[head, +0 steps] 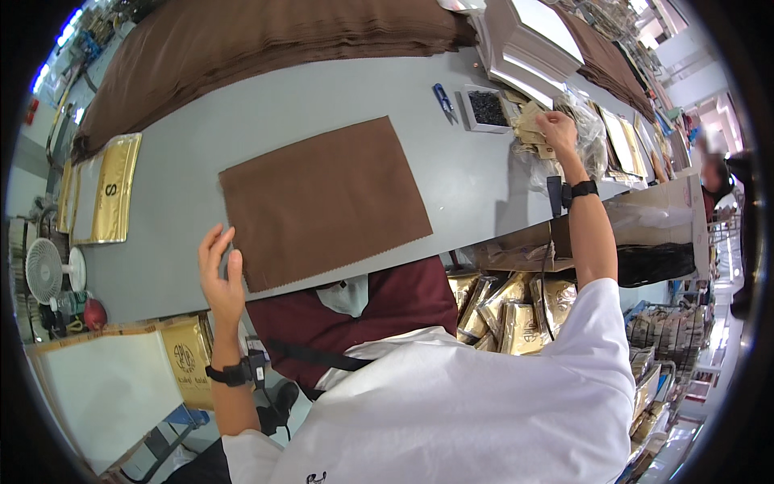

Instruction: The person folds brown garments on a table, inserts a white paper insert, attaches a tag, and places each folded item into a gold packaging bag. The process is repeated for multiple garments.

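A folded brown cloth (329, 199) with pinked edges lies flat on the grey table (465, 199) before me. My left hand (221, 275) is beside the cloth's left edge, fingers apart, holding nothing. At the right of the table, my right hand (559, 130) is over a pile of tan tags (532, 136). Its thumb and fingertips are bent together at a tag; whether they pinch it is hidden. Clear plastic (589, 124) lies under and beside the tags. A small white box of black pieces (487, 109) and blue thread snips (445, 103) are left of the pile.
Stacked brown cloth (290, 36) spans the table's far side. White boards or boxes (532, 48) stand far right. Gold packaging bags (112, 187) lie at the left end, near a small white fan (45, 269). More gold packets (517, 311) fill a space below the table.
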A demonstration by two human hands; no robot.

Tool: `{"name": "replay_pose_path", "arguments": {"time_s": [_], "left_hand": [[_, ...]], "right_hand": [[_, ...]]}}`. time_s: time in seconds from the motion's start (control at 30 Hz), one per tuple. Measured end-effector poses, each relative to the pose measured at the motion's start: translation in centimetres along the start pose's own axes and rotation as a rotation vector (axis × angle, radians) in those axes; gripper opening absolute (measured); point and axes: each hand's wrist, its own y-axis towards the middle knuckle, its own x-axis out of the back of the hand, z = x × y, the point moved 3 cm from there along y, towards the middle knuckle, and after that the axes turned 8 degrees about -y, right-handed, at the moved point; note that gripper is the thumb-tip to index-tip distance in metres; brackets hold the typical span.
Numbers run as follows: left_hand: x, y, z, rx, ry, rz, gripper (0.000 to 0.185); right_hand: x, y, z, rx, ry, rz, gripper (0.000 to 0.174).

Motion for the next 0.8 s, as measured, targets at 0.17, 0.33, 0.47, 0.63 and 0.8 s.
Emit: {"name": "replay_pose_path", "arguments": {"time_s": [0.17, 0.33, 0.47, 0.63, 0.8], "left_hand": [[0.1, 0.2, 0.7, -0.008, 0.029, -0.072, 0.031], [0.5, -0.6, 0.5, 0.010, 0.017, -0.119, 0.038], [0.7, -0.3, 0.9, 0.030, -0.073, -0.195, 0.043], [0.6, -0.3, 1.3, 0.048, -0.060, -0.174, 0.040], [0.6, -0.7, 1.7, 0.025, -0.008, -0.149, 0.033]], "right_hand": [[0.7, 2.3, -2.5, -0.079, 0.059, 0.087, 0.041], [4.2, 0.2, 2.9, 0.149, -0.106, -0.246, 0.050], [5.3, -8.3, 13.6, 0.400, 0.264, -0.311, 0.028], [2.3, -22.4, 25.2, 1.072, 0.404, -0.192, 0.025], [-1.3, -29.7, 28.0, 1.348, 0.160, 0.132, 0.021]]}}
